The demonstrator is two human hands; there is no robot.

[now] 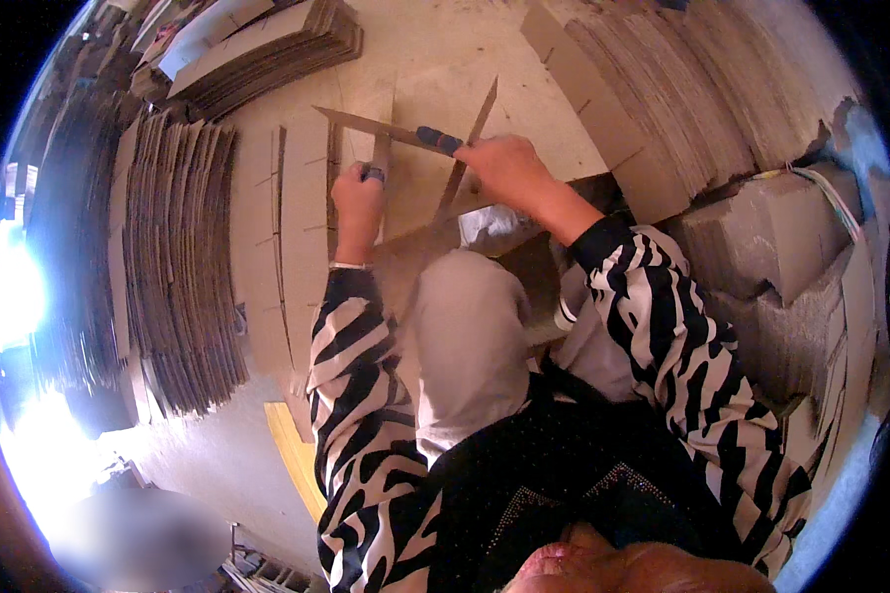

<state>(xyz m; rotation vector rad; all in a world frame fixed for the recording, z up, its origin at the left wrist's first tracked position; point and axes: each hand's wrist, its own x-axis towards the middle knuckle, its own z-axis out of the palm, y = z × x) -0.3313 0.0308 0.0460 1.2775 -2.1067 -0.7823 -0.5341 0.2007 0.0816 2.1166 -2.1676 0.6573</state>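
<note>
My right hand (509, 173) pinches the end of a long narrow cardboard strip (371, 125), which reaches leftward over the work surface. A dark wrapping (437, 140) covers a fingertip of this hand. Crossing near that fingertip is a second slanted strip (483, 111), seen nearly edge-on. My left hand (358, 208) is closed, upright, with a dark wrapping (372, 173) on a finger too. Upright cardboard pieces (332, 188) stand right beside it, and its fingers appear closed on one; the exact grip is partly hidden.
Slotted cardboard sheets stand in a long stack (178, 257) on the left. Another stack (277, 59) lies at the back left, and a tall one (653, 99) at the back right. Folded cardboard (761, 227) fills the right side. Below my hands is a whitish plastic bag (491, 227).
</note>
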